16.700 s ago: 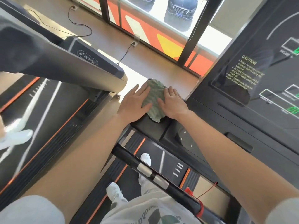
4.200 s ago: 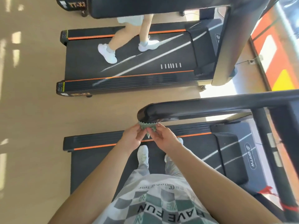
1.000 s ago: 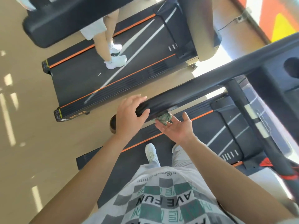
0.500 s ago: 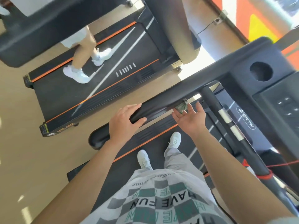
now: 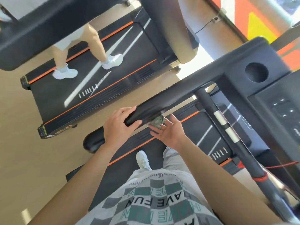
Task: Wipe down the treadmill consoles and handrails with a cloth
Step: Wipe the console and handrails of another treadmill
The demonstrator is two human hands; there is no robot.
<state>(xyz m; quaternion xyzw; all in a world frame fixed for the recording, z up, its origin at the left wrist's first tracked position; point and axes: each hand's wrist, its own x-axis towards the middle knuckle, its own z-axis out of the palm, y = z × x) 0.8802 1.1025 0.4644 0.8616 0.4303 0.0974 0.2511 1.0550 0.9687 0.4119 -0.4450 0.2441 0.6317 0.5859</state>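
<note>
The left hand [image 5: 120, 125] has released the cloth [image 5: 156, 121] and grips the handrail [image 5: 175, 99], fingers curled over it. The right hand [image 5: 170, 133], palm up with fingers straight, presses the cloth against the rail's underside beside the left thumb. Underside wiping is judged under way.

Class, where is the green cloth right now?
Head view, mid-frame: the crumpled green cloth sits under the black padded handrail, against the fingers of the right hand.

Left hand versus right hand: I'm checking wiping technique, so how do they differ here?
The left hand wraps the handrail from above; the right hand reaches under it, palm up. The left hand holds no cloth; the right hand, opened flat, presses the cloth upward. Both work on the same handrail.
</note>
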